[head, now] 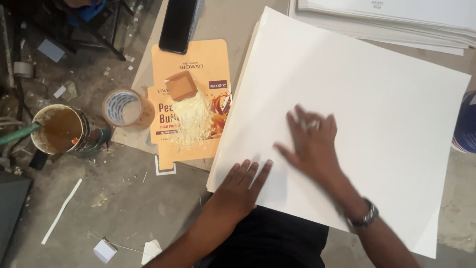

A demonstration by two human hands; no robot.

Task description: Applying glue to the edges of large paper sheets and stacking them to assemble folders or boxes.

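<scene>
I see both hands flat and open on a large white sheet (357, 99) filling the centre and right of the frame. The left hand (243, 186) presses its lower left edge, fingers spread; the right hand (312, 141), blurred, lies near the sheet's middle, a wristwatch (363, 218) on the wrist. Neither grips anything. At upper left of the sheet lies an orange flattened carton (198, 64), a dark phone (177, 22) on its top. Left of it sit a tape roll (124, 108) and a glue tin (62, 130). More white sheets (396, 20) are stacked at upper right.
</scene>
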